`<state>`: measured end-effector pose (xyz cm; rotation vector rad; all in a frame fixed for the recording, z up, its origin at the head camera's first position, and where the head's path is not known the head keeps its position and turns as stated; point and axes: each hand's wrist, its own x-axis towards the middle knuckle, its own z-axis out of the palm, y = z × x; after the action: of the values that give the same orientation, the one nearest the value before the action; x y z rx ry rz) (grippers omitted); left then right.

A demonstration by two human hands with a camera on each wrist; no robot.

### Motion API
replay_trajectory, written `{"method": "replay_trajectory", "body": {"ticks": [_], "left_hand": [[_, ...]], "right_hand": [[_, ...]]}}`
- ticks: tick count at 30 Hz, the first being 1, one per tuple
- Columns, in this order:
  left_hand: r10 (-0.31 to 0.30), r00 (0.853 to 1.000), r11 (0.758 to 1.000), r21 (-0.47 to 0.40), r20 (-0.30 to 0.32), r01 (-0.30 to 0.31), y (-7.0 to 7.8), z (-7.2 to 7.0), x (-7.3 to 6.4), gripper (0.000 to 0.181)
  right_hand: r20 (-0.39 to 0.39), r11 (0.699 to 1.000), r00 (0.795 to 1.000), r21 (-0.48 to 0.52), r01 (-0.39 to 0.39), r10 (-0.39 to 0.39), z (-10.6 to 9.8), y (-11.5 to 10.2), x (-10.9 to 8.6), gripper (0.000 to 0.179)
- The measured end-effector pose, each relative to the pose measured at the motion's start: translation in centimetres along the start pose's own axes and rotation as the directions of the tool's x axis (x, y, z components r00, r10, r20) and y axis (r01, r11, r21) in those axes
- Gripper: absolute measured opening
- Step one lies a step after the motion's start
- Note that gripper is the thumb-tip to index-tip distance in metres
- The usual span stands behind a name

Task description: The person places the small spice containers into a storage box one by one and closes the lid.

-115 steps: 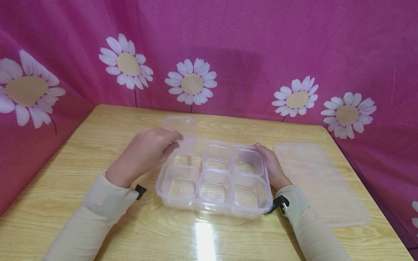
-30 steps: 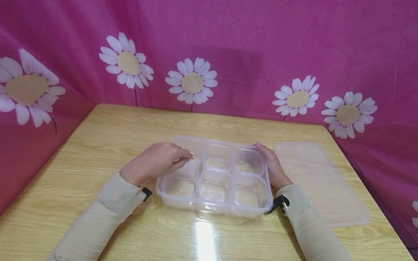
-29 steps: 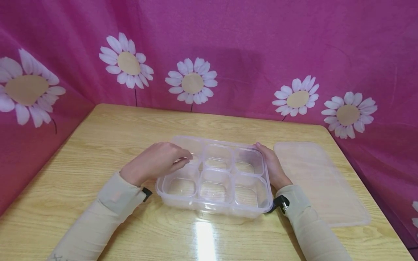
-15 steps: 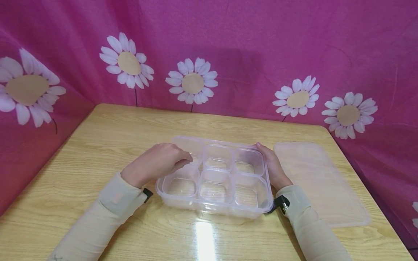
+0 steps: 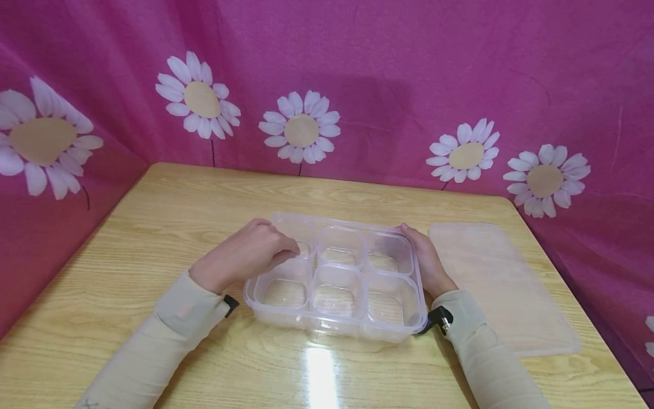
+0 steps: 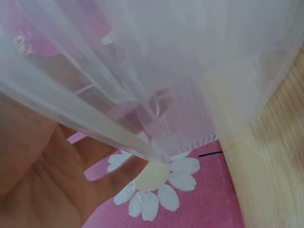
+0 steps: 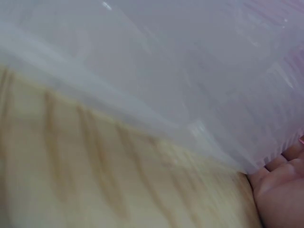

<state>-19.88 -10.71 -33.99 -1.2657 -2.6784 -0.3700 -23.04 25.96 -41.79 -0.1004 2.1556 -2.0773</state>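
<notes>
A clear plastic food box [image 5: 334, 328] rests on the table, several small open containers fitted inside it in two rows. My left hand [image 5: 247, 254] reaches over the box's left side and pinches the small container [image 5: 297, 228] in the back left place, fingertips at its wall. In the left wrist view, the left hand [image 6: 52, 175] is beside the translucent walls, one finger showing through the plastic. My right hand [image 5: 428, 262] grips the box's right side, thumb up at the back right corner. In the right wrist view, its fingers [image 7: 282, 173] lie against the ribbed wall.
A flat translucent lid [image 5: 506, 284] lies on the wooden table [image 5: 153, 227] to the right of the box. Pink cloth [image 5: 368, 51] with printed daisies hangs along the back and both sides of the table.
My left hand has lowered the small container from above the box's back left corner into its place there. Lately its fingers have shifted slightly. The right hand has stayed put.
</notes>
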Motion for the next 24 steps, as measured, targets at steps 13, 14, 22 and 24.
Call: {"method": "replay_trajectory", "body": {"ticks": [13,14,22,24], "left_hand": [[0.031,1.0,0.998,-0.046,0.0,-0.031,-0.75,0.25,-0.1,0.01],[0.031,1.0,0.998,-0.045,-0.001,-0.031,-0.76,0.27,-0.1,0.009],[0.003,1.0,0.999,-0.048,0.007,-0.003,-0.96,0.33,-0.06,0.007],[0.004,1.0,0.999,-0.053,0.01,-0.004,-1.02,0.28,-0.05,0.008]], "right_hand": [[0.016,1.0,1.0,0.001,-0.006,0.006,0.0,0.14,0.15,0.039],[0.017,1.0,1.0,-0.003,-0.007,0.007,-0.01,0.15,0.16,0.039],[0.013,1.0,1.0,-0.009,-0.005,0.005,-0.04,0.09,0.13,0.04],[0.013,1.0,1.0,0.005,-0.001,0.001,-0.02,0.07,0.11,0.04]]}}
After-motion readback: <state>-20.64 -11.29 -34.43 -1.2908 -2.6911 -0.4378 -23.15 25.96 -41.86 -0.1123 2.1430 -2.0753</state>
